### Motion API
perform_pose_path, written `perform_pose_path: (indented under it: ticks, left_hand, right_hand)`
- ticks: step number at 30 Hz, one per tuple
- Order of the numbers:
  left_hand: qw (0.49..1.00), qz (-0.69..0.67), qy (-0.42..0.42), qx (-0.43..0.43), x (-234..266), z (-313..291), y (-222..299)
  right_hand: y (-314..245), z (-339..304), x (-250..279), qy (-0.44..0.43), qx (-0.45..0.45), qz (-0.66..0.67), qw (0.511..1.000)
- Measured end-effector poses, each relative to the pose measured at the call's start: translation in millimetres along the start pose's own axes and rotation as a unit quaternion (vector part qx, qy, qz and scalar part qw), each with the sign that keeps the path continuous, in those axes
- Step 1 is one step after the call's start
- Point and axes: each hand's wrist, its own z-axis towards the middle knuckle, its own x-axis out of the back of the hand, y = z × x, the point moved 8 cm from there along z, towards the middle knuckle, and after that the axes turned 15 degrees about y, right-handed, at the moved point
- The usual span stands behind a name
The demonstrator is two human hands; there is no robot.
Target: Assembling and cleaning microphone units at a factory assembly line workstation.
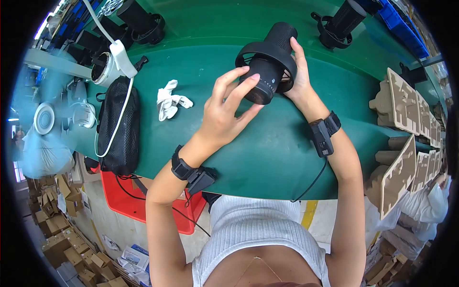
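Above the table, a black cylindrical device (265, 74) is tilted between my two hands, with a wide slotted ring round its middle and a perforated far end. My right hand (301, 81) grips the ring from the right, its fingers partly hidden behind. On the nearer, smooth end, my left hand (221, 115) has its curved fingertips and thumb closed about the rim. White crumpled cloth or gloves (171, 99) lie to the left of my left hand. Similar black devices stand at the far left (141, 21) and far right (337, 26) of the green table (258, 158).
A black mesh pouch (119, 129) and a white cable with a white block (123, 58) are on the left. Molded cardboard trays (404, 107) stand at the right edge. Below the table is a red bin (126, 201). Cables hang from both wrist-worn devices.
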Motion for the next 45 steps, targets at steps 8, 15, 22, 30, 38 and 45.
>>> perform_pose_path:
  ticks: [8,15,22,30,38,45]
  left_hand:
    - [0.999,0.006,0.044,-0.004,9,2,-4]
    - [0.995,0.034,0.082,0.043,16,-2,-14]
    - [0.982,-0.013,0.061,0.176,16,-2,-24]
    - [0.904,-0.192,0.089,0.370,5,-13,-50]
    - [0.796,-0.318,0.006,0.515,-17,-31,-58]
    - [0.892,-0.188,0.042,0.409,-6,-21,-50]
  right_hand:
    - [1,4,3,-0.018,0.005,-0.031,0.999]
    - [-2,0,-2,-0.034,0.001,0.027,0.999]
    - [-2,1,0,-0.033,-0.007,0.060,0.998]
    - [-3,0,-4,-0.073,-0.008,0.039,0.997]
    - [0,1,-2,-0.077,-0.005,-0.003,0.997]
    - [-1,2,-1,-0.047,0.083,-0.099,0.990]
